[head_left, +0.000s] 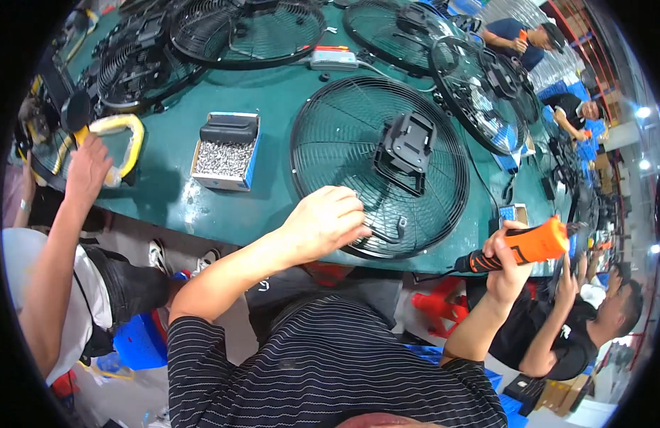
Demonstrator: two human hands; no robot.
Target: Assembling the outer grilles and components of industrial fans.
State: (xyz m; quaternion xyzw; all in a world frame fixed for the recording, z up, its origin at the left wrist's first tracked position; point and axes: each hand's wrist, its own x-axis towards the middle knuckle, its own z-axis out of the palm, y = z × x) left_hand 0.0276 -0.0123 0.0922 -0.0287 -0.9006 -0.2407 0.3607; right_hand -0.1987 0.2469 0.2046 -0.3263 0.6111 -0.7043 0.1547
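A round black wire fan guard (323, 143) lies in front of me on the green table, with a black motor housing (410, 143) at its centre. My left hand (326, 222) is over the guard's near left edge, its fingers curled together; whatever they may hold is hidden. Off the guard's right side, my right hand (507, 267) grips an orange and black electric screwdriver (533, 244), its bit pointing right and its cord trailing from the rear end.
An open box of small silvery screws (224, 158) with a black block on it stands to the left. More fan guards (248, 32) lie along the far side. A co-worker's hand (89, 165) works at the left near a yellow-padded part (135, 139). A red stool (444, 308) stands below the table.
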